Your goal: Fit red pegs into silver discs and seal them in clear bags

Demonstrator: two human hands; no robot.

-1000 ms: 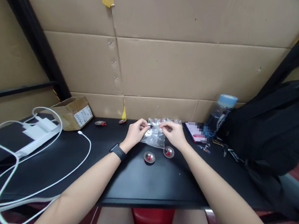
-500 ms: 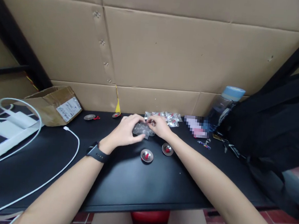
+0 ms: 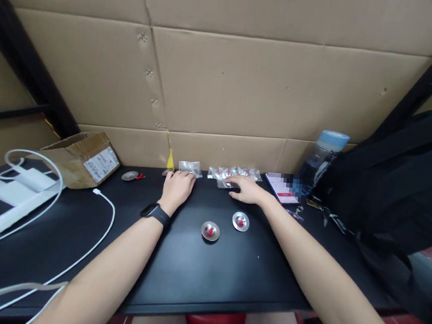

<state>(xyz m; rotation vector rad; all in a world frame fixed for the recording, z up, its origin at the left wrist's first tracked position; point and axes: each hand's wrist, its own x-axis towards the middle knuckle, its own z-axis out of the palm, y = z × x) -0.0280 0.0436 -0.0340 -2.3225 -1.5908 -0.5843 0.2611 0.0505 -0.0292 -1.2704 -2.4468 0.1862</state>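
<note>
My left hand [image 3: 176, 190] rests palm down at the back of the table, fingertips touching the near edge of clear plastic bags [image 3: 190, 168]; its fingers are slightly apart and its thumb is hidden. Farther right, my right hand [image 3: 248, 190] reaches over sealed clear packets [image 3: 251, 173] with red and silver pieces inside. Its thumb and fingers are apart, the fingertips on the nearest packet [image 3: 226, 183]. Two small metal finger cymbals with red centres lie in front: the left cymbal [image 3: 210, 231] and the right cymbal [image 3: 240, 221].
Another metal disc [image 3: 129, 175] with red cord lies at left, near an open cardboard box [image 3: 91, 158]. White chargers and a cable [image 3: 111, 211] spread over the left side. A phone [image 3: 280, 188], keys, a blue-lidded bottle [image 3: 324, 156] and a black backpack [image 3: 394, 198] stand right.
My hands have drawn apart from the clear plastic bags they were handling together. The bags now lie farther back and left, by my left hand; my right hand has moved onto the packets.
</note>
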